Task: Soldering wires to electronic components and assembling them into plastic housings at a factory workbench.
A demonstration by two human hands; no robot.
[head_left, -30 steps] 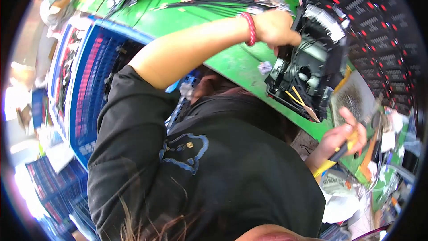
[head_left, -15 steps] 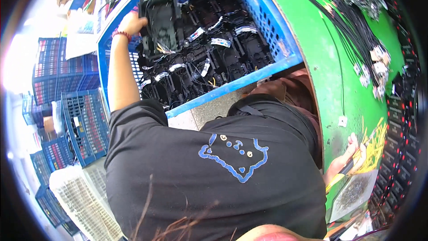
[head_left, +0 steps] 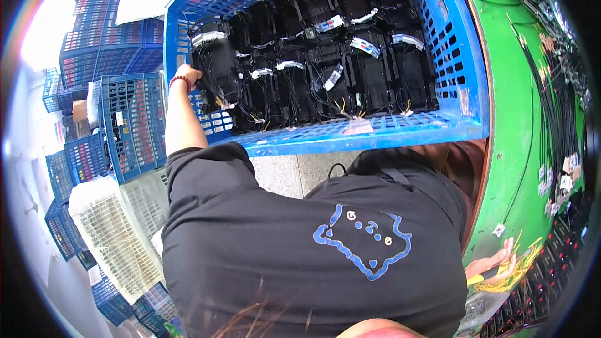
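My left hand [head_left: 188, 76], with a red bead bracelet at the wrist, reaches to the left end of a blue plastic crate [head_left: 375, 139]. Its fingers are closed on the edge of a black plastic housing [head_left: 219, 66] with thin wires and a white strip, low among the others. Rows of similar black housings [head_left: 294, 91] fill the crate. Over the green tabletop at lower right, my right hand [head_left: 498, 268] is closed round a slim tool [head_left: 479, 280] with a yellow rear part and a dark grip; its tip cannot be made out. Yellow wires [head_left: 523, 266] lie beside that hand.
Black cables with white connectors [head_left: 554, 150] lie along the green table [head_left: 501, 213]. More black parts with red dots [head_left: 557, 263] line its far right. Blue crates [head_left: 131, 122] and a white basket [head_left: 113, 235] stand stacked at left.
My left hand has lowered the black housing from above the crate into its left end. The view has shifted, so the crate appears farther right. My right hand still holds the slim tool.
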